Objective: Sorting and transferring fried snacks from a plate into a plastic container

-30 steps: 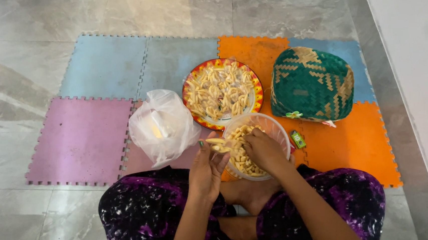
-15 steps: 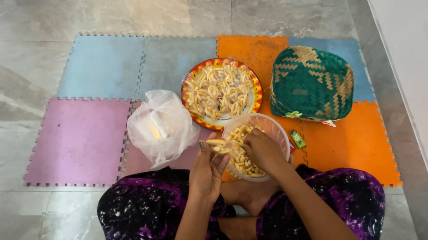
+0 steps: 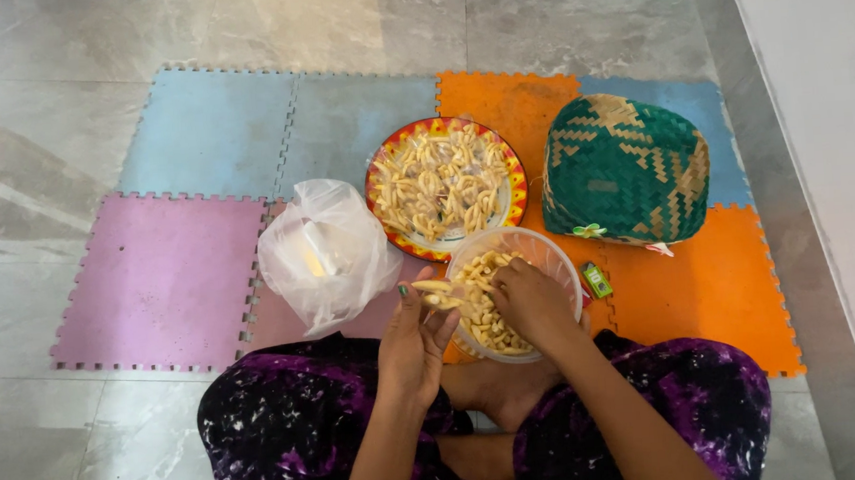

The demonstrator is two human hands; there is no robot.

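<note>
A pale, finger-shaped snack piece (image 3: 433, 287) is pinched between the thumb and fingertips of the left hand (image 3: 413, 343), at the near-left rim of the clear plastic tub (image 3: 552, 252). The right hand (image 3: 532, 303) is laid over the heap of similar pieces inside the tub, its fingers curled down into them; whether a piece is actually gripped there cannot be told, since the fingertips are hidden among the pieces.

The tub is set on the orange foam mat tile (image 3: 712, 290), just in front of the crossed legs. Just beyond it, and seemingly touched by its far rim, a patterned plate (image 3: 516, 179) spread with more pieces is found. A knotted white plastic bag (image 3: 326, 252) lies just left of the tub, and a green woven basket (image 3: 626, 168) stands to the right of the plate.

For the handling to go well, each piece is best held lightly near its middle, as these look brittle. The pinching hand should be kept low over the tub so that anything dropped is caught there, and the tub can be steadied by the other hand.
</note>
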